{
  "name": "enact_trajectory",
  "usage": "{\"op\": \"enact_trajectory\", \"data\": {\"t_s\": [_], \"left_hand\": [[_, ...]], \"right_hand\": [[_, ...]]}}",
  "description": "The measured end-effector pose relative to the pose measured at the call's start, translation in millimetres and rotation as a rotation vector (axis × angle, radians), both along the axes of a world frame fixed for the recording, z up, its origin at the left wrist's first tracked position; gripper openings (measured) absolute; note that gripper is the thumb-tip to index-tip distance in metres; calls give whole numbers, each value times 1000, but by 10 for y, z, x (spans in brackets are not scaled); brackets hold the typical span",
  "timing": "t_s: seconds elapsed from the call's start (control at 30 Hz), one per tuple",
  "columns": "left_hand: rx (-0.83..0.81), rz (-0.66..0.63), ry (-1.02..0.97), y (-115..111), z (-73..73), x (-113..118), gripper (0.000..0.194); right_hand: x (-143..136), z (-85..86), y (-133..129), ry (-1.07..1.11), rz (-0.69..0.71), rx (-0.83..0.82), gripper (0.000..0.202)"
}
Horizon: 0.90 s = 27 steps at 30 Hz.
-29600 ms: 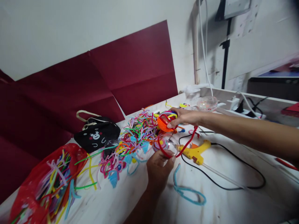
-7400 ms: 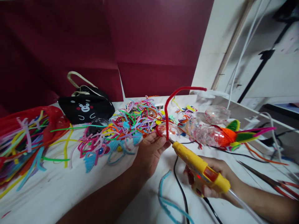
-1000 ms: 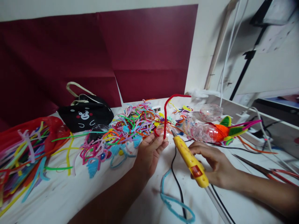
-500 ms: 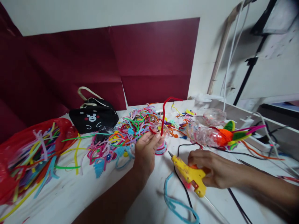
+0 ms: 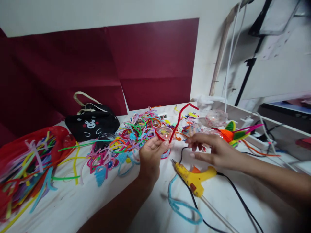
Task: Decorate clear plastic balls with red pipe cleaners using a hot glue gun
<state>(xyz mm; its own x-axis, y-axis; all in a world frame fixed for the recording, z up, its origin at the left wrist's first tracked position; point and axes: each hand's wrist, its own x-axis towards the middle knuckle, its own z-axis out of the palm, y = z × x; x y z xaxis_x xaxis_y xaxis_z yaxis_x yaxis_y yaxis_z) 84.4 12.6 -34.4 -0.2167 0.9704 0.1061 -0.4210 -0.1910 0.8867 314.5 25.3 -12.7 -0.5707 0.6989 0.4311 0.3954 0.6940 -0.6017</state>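
My left hand [image 5: 151,158] pinches a bent red pipe cleaner [image 5: 179,122], whose long end rises and hooks over to the right. Just behind those fingertips is a clear round plastic piece [image 5: 167,132]; whether I grip it too, I cannot tell. Below it a pink and blue ringed base [image 5: 165,154] partly shows behind the hand. My right hand [image 5: 213,149] is empty, its fingers apart and curved toward the pipe cleaner. Under it lies a yellow glue gun [image 5: 194,178] on the white table, nozzle to the left, with a glue stick [image 5: 216,212] in its back end.
Tangled pipe cleaners [image 5: 136,129] heap up behind my left hand. At left are a red plastic bag [image 5: 65,137] of pipe cleaners and a black bag [image 5: 104,121]. A light-blue pipe cleaner loop [image 5: 173,205] and black cord [image 5: 239,197] lie in front. An orange-and-green craft [image 5: 227,135] sits right.
My right hand has let go of the glue gun, which now lies on the table, and has moved up toward the left hand. The red pipe cleaner leans further right.
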Motion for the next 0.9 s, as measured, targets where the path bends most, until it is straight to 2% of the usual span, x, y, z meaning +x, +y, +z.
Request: {"op": "enact_trajectory", "data": {"t_s": [0.1,0.2,0.43,0.9], "left_hand": [[4,-1,27,-30,5,25,47],[4,0,51,-56,15,39,45],[18,-22,67,-87,41,50,41],[25,-24,139,-54,-45,37,39]], "right_hand": [[-190,166,16,180,-115,-21,31],[-379,230,38,297,-111,-79,34],[-519,168,116,366,-101,-122,48],[-497,69,200,310,-114,-94,31]]}}
